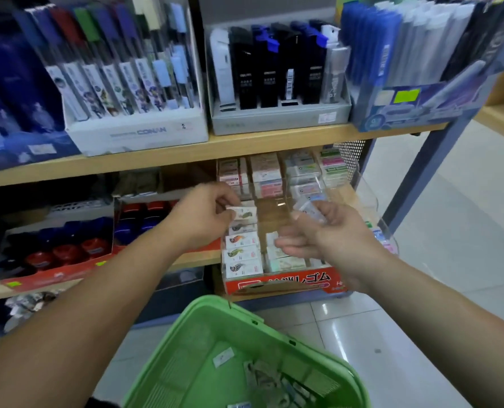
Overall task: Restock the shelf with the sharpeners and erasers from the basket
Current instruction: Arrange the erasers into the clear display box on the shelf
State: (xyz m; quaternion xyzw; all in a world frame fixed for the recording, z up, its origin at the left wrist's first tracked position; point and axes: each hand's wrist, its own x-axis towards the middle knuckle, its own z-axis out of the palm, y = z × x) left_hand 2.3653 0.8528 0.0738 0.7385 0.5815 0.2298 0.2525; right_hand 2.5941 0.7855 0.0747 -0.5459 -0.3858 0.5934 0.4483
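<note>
The left hand [206, 214], wrist bent and fingers curled, pinches a fish-print eraser [245, 214] over the row of like erasers just beyond its fingertips. The right hand [336, 235], palm turned inward, holds a clear-wrapped eraser [307, 208] at its thumb tip, the lower fingers loosely curled. Both hover over the display tray [371, 201]. Below the forearms sits the green basket [203, 319], holding loose packets [262, 375].

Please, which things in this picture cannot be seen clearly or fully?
Head view only:
1. Small pack in the right hand: motion blur, print unreadable, partly covered by that hand.
2. Eraser pinched by the left hand: one end hidden by that hand.
3. Green basket: cut off by the bottom edge; loose items inside too blurred to tell erasers from sharpeners.
4. Pale sticker on the grey display box: too small to read.
</note>
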